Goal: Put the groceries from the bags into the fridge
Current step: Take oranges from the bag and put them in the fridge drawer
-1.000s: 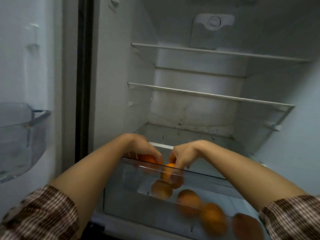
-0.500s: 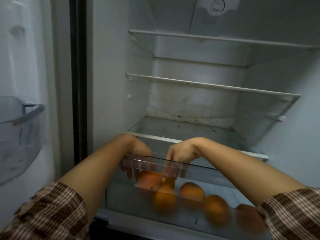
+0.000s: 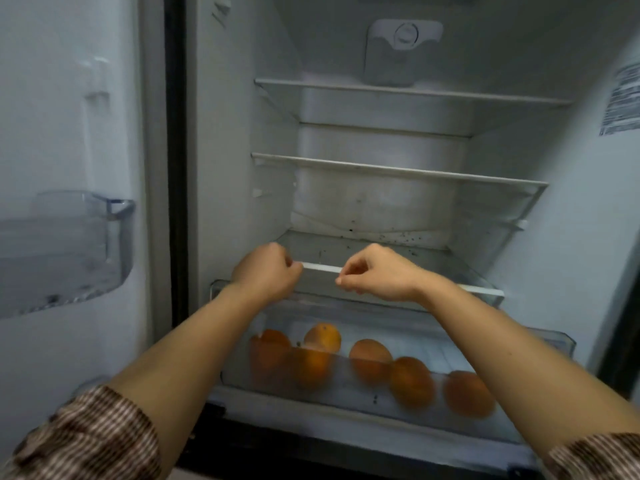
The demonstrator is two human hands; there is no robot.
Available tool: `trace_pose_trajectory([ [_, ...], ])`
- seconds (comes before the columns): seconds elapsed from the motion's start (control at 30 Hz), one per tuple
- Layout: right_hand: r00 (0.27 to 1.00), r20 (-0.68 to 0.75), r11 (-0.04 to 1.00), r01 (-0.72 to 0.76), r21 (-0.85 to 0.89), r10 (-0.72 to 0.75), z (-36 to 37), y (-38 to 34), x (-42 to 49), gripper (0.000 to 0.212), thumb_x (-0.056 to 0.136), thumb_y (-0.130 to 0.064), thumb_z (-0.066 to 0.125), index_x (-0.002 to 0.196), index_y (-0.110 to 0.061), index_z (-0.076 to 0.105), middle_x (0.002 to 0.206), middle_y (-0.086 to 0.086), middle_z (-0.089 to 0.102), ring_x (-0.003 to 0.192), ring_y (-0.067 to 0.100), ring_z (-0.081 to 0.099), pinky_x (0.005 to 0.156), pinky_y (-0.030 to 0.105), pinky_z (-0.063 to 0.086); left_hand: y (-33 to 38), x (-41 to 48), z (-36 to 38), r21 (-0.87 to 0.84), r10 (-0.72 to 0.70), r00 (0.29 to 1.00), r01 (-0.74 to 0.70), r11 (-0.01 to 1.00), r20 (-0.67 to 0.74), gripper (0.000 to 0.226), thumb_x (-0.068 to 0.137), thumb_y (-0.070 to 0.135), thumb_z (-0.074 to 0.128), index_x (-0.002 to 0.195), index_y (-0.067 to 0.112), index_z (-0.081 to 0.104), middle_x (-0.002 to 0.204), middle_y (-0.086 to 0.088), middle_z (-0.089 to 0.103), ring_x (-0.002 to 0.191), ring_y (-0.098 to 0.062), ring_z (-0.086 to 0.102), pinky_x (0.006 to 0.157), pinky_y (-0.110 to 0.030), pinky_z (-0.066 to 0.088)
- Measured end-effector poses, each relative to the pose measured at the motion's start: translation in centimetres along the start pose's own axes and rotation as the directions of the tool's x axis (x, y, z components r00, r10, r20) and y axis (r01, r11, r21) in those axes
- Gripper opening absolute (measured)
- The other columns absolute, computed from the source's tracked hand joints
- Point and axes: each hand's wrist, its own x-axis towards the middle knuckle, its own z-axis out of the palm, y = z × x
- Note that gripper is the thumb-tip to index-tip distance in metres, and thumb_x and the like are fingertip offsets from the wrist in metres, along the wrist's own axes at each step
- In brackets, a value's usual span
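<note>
**Both hands curled above the open crisper drawer, oranges below**

The left hand [image 3: 266, 271] is closed in a loose fist and the right hand [image 3: 377, 276] has its fingers curled in, fingertip near thumb. Nothing shows in either one. They hang side by side with a gap between them. Just behind them runs the white front edge of the lowest shelf [image 3: 320, 268]; whether the left knuckles touch it cannot be told.

Below the hands and wrists, the clear drawer [image 3: 557, 339] stands forward of that shelf with its top open. In it lie the oranges [image 3: 323, 336], spread in a loose line from under the left hand to beyond the right forearm. Six can be counted, though the left ones blur together behind the drawer front.

Above the hands the fridge [image 3: 242, 133] holds three shelves in all: the lowest, a middle shelf [image 3: 398, 171] and a top shelf [image 3: 412, 93], each with open room over it. Far to the left of the left hand, one door bin [image 3: 69, 251] juts from the door. Two checked sleeves [image 3: 86, 438] sit at the near corners.
</note>
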Motion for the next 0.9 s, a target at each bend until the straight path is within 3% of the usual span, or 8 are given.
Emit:
trace_pose_trajectory([
  [0.07, 0.994, -0.109, 0.997, -0.004, -0.075, -0.004, 0.2, -0.3, -2.2, 0.022, 0.089, -0.035, 0.064, 0.09, -0.016, 0.076, 0.086, 0.002, 0.072, 0.085, 0.015, 0.065, 0.075, 0.031, 0.049, 0.2, -2.4, 0.0, 0.044, 0.096, 0.984, -0.09, 0.995, -0.15, 0.033, 0.091, 0.035, 0.045, 0.089, 0.011, 0.068, 0.094, -0.015, 0.069, 0.09, -0.035, 0.062, 0.07, -0.035, 0.046],
  [0.17, 0.96, -0.279, 0.959, -0.094, -0.266, 0.016, 1.1, 0.4, -5.6, 0.03, 0.091, -0.045, 0.055, 0.099, -0.02, 0.07, 0.102, 0.004, 0.071, 0.101, 0.024, 0.061, 0.086, 0.037, 0.047, 0.7, -6.5, 1.8, 0.084, 0.291, 0.896, -0.279, 0.956, -0.336, 0.046, 0.089, 0.039, 0.034, 0.108, 0.012, 0.066, 0.113, -0.012, 0.066, 0.111, -0.032, 0.058, 0.091, -0.043, 0.048],
  [0.23, 0.906, -0.423, 0.903, -0.182, -0.39, 0.0, 2.8, 1.7, -7.6, 0.037, 0.093, -0.048, 0.049, 0.113, -0.022, 0.064, 0.116, 0.002, 0.065, 0.114, 0.025, 0.054, 0.095, 0.043, 0.037, 1.5, -8.8, 3.8, 0.108, 0.336, 0.873, -0.319, 0.942, -0.354, 0.051, 0.089, 0.041, 0.031, 0.12, 0.015, 0.062, 0.13, -0.011, 0.059, 0.127, -0.03, 0.05, 0.103, -0.054, 0.039],
  [0.33, 0.797, -0.602, 0.89, -0.245, -0.385, -0.041, 5.9, 4.4, -10.3, 0.046, 0.09, -0.046, 0.045, 0.121, -0.017, 0.063, 0.122, 0.006, 0.063, 0.116, 0.027, 0.054, 0.1, 0.049, 0.026, 2.6, -11.2, 7.0, 0.107, 0.294, 0.926, -0.275, 0.955, -0.237, 0.059, 0.092, 0.049, 0.022, 0.141, 0.026, 0.044, 0.15, -0.007, 0.039, 0.144, -0.025, 0.026, 0.111, -0.054, 0.023],
  [0.4, 0.783, -0.616, 0.863, -0.252, -0.438, -0.084, 7.4, 6.5, -11.3, 0.055, 0.086, -0.045, 0.04, 0.129, -0.015, 0.059, 0.127, 0.011, 0.062, 0.12, 0.03, 0.054, 0.103, 0.051, 0.019, 2.8, -11.6, 8.3, 0.084, 0.249, 0.945, -0.236, 0.968, -0.214, 0.061, 0.092, 0.053, 0.018, 0.147, 0.03, 0.033, 0.154, -0.007, 0.03, 0.147, -0.026, 0.015, 0.114, -0.051, 0.017],
  [0.53, 0.807, -0.57, 0.82, -0.219, -0.528, -0.152, 8.2, 8.6, -11.3, 0.063, 0.089, -0.045, 0.036, 0.146, -0.02, 0.034, 0.149, 0.009, 0.042, 0.139, 0.027, 0.028, 0.113, 0.047, 0.001, 2.9, -10.5, 8.6, 0.172, 0.235, 0.923, -0.19, 0.967, -0.306, 0.055, 0.094, 0.049, 0.028, 0.141, 0.025, 0.045, 0.14, -0.014, 0.049, 0.138, -0.035, 0.034, 0.111, -0.054, 0.024],
  [0.8, 0.798, -0.597, 0.797, -0.311, -0.519, -0.077, 8.5, 10.8, -7.2, 0.059, 0.085, -0.039, 0.049, 0.138, -0.019, 0.036, 0.137, 0.014, 0.051, 0.135, 0.031, 0.028, 0.113, 0.048, -0.006, 3.2, -6.6, 10.7, 0.197, 0.283, 0.896, -0.226, 0.954, -0.342, 0.049, 0.095, 0.044, 0.036, 0.135, 0.02, 0.05, 0.131, -0.018, 0.054, 0.129, -0.039, 0.041, 0.109, -0.054, 0.029],
  [0.9, 0.846, -0.533, 0.8, -0.321, -0.506, 0.002, 7.8, 11.3, -5.3, 0.057, 0.098, -0.037, 0.041, 0.149, -0.021, 0.022, 0.153, 0.013, 0.032, 0.145, 0.031, 0.016, 0.109, 0.045, -0.023, 3.2, -4.0, 11.6, 0.177, 0.284, 0.897, -0.236, 0.956, -0.338, 0.048, 0.094, 0.041, 0.037, 0.131, 0.017, 0.056, 0.125, -0.019, 0.058, 0.123, -0.04, 0.046, 0.106, -0.055, 0.033],
])
